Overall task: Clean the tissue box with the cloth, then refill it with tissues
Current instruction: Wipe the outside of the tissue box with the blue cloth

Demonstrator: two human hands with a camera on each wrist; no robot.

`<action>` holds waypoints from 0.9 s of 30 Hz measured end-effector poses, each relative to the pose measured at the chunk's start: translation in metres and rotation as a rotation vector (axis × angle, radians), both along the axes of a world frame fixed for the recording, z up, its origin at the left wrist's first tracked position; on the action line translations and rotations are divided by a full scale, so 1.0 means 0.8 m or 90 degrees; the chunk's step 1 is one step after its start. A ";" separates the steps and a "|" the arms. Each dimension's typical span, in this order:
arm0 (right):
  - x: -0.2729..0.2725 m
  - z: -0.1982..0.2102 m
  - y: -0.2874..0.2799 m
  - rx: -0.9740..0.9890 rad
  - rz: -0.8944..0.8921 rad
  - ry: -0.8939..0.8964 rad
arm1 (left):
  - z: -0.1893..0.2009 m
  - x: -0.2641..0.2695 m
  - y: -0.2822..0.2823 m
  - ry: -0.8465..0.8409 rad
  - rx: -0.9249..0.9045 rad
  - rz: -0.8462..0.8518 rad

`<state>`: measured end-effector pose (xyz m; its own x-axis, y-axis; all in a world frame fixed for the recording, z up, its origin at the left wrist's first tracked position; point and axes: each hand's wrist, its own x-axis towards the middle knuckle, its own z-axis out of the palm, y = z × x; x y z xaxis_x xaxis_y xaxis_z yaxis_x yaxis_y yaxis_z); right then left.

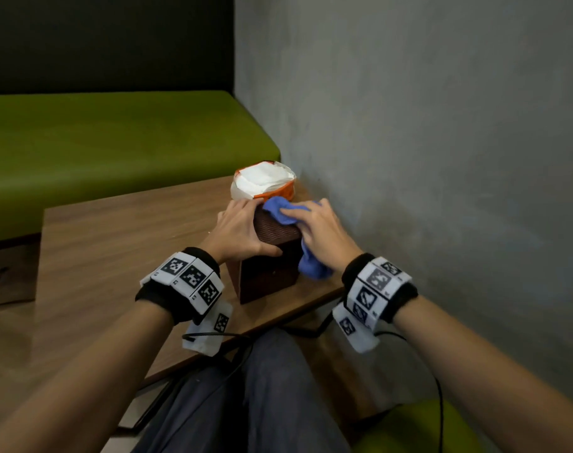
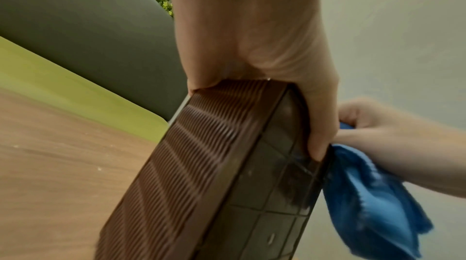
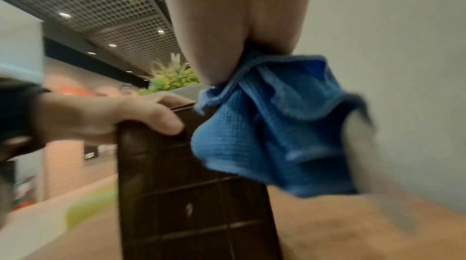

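Tissue box first: a dark brown, ribbed plastic tissue box [image 1: 272, 253] stands on end on the wooden table [image 1: 115, 243], near the table's right edge and close to the grey wall [image 1: 425, 125]. Its grid-patterned face points toward the person. The left hand [image 1: 239, 228] clamps the top of the box, fingers curled over the far edge and thumb [image 2: 319, 125] pressed on the near face. The right hand [image 1: 321, 237] grips a crumpled blue waffle-weave cloth [image 1: 283, 212], holding it against the box's top and right side; a loose fold of it hangs down past the wrist. Just behind the box, touching the left fingertips, sits an opened orange-and-white pack of white tissues [image 1: 264, 181]. Both wrists wear black bands with white marker tags [image 1: 190, 279]. Beyond the table runs a green padded bench [image 1: 115, 138].
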<state>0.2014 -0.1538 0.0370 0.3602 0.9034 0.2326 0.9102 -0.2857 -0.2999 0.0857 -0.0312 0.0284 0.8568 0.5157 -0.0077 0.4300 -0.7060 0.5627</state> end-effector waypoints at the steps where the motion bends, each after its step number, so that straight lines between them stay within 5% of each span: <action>1: 0.009 0.000 0.006 -0.003 -0.044 0.016 | -0.001 0.002 0.000 -0.002 0.011 -0.001; 7: -0.031 -0.015 -0.004 0.023 0.043 -0.033 | 0.001 -0.002 0.006 -0.012 -0.025 0.004; 12: 0.009 -0.005 0.023 -0.032 -0.049 -0.005 | -0.003 0.004 0.003 -0.008 0.005 -0.010; 18: -0.012 -0.015 -0.006 0.013 0.068 -0.062 | -0.007 0.000 0.008 -0.031 -0.005 -0.006; 22: 0.012 -0.007 0.009 0.034 -0.032 0.073 | -0.011 0.001 0.006 -0.061 0.005 0.009; 27: -0.003 -0.003 0.007 0.169 -0.050 0.254 | -0.040 -0.040 0.016 -0.239 -0.064 0.048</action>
